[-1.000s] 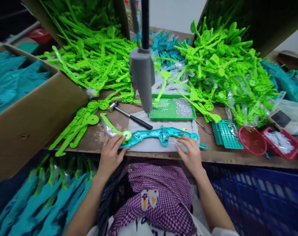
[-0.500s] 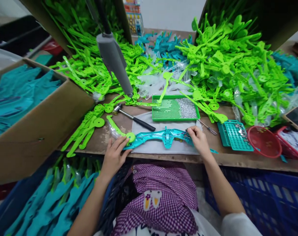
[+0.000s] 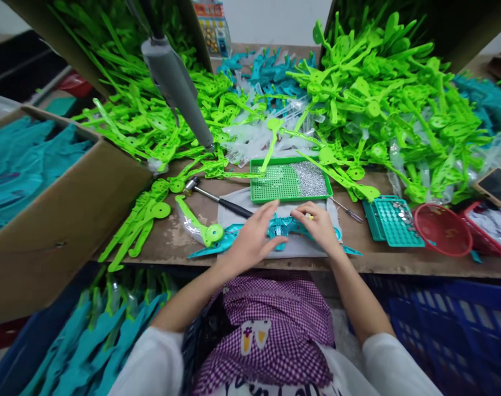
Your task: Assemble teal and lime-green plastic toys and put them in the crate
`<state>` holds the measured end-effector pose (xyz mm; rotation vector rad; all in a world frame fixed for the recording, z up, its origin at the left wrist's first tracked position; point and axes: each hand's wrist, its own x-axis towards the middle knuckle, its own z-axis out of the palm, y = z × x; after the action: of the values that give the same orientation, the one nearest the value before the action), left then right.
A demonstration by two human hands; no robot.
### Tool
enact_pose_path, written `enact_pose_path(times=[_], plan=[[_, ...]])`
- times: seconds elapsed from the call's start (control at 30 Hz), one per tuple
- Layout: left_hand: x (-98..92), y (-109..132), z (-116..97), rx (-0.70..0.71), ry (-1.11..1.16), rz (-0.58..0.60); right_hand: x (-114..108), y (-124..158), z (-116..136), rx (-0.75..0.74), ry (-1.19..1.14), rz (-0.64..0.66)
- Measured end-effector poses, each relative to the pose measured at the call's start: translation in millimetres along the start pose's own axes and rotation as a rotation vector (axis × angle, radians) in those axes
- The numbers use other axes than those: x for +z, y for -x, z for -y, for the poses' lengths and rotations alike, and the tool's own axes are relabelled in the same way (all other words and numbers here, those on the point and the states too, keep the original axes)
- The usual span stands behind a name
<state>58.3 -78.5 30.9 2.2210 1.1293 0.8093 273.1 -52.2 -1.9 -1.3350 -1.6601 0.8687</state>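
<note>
A long teal bow-shaped plastic piece lies across a pale cloth in front of me. Over its left-middle part is my left hand, thumb and fingers apart, holding nothing that I can see. The fingers of my right hand are pinched together just right of the piece's centre. A speck of yellow shows by those fingertips, but what they grip is too small to make out. On the left end of the teal piece rests a bright green arm with a round end and a clear plastic part alongside.
Behind the cloth sit a hammer, a green tray of small metal pieces and a screwdriver. A grey power driver hangs at upper left. Heaped green parts fill the back; a red bowl stands right.
My left hand has left the green arm at the left end and moved right, to the middle of the teal piece. My right hand has shifted left along the piece, towards its centre.
</note>
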Motion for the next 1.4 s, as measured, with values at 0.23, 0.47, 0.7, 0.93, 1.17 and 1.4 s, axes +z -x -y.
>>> enact_pose_path(times=[0.23, 0.47, 0.7, 0.93, 1.17, 1.4], plan=[[42.5, -68, 13, -0.116, 0.227, 0.077, -52, 75, 4, 0.063, 0.268, -0.359], [27.3, -59, 35, -0.155, 0.144, 0.050, -17, 164, -14, 0.342, 0.652, -0.345], [28.2, -58, 40, -0.066, -0.199, 0.090, -58, 172, -8, 0.445, 0.187, -0.154], [34.9, -56, 47, -0.148, -0.456, 0.246, -181, 140, -6, 0.522, 0.097, -0.054], [33.4, -47, -17, 0.066, -0.432, 0.012, -130, 65, 10, 0.166, 0.557, 0.009], [89.6, -81, -57, 0.049, 0.366, 0.259, -99, 41, 31, 0.179, 0.133, 0.006]])
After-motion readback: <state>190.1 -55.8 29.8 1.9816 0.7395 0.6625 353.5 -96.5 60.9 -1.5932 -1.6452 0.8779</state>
